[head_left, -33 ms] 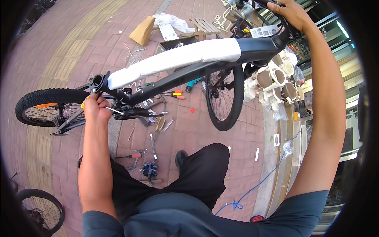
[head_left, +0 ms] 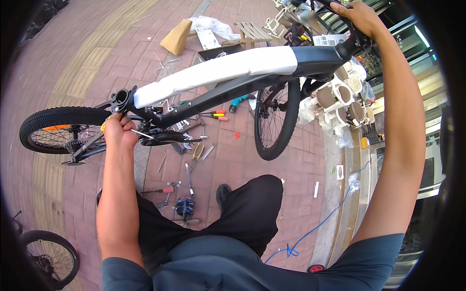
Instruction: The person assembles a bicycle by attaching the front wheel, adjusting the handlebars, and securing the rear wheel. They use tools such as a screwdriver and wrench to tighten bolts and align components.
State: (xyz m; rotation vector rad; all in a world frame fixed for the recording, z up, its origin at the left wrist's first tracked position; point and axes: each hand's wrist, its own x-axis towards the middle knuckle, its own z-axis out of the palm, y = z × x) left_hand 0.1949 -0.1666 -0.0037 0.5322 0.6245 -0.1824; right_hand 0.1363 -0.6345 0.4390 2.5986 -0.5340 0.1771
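A dark bicycle frame [head_left: 208, 100] stands across the view, its top tube wrapped in white foam [head_left: 223, 70]. My left hand [head_left: 120, 131] is closed just below the open seat tube [head_left: 122, 96]. From its fingers a thin metal rod-like tool [head_left: 142, 134] sticks out toward the crank [head_left: 167, 138]; its exact kind is hidden by the hand. A bit of yellow shows at the hand's far side. At the upper right, my right hand [head_left: 361, 18] is wrapped round the handlebar [head_left: 335, 7]. The rear wheel [head_left: 63, 109] lies left, the front wheel [head_left: 276, 121] right of centre.
Pliers [head_left: 197, 152], a wrench [head_left: 189, 179], a teal power tool [head_left: 238, 103] and screwdrivers [head_left: 218, 115] lie on the paving. Cream-coloured seats [head_left: 340, 94] are piled at right. A blue cord [head_left: 320, 224] runs by the step. Another wheel [head_left: 51, 259] stands lower left.
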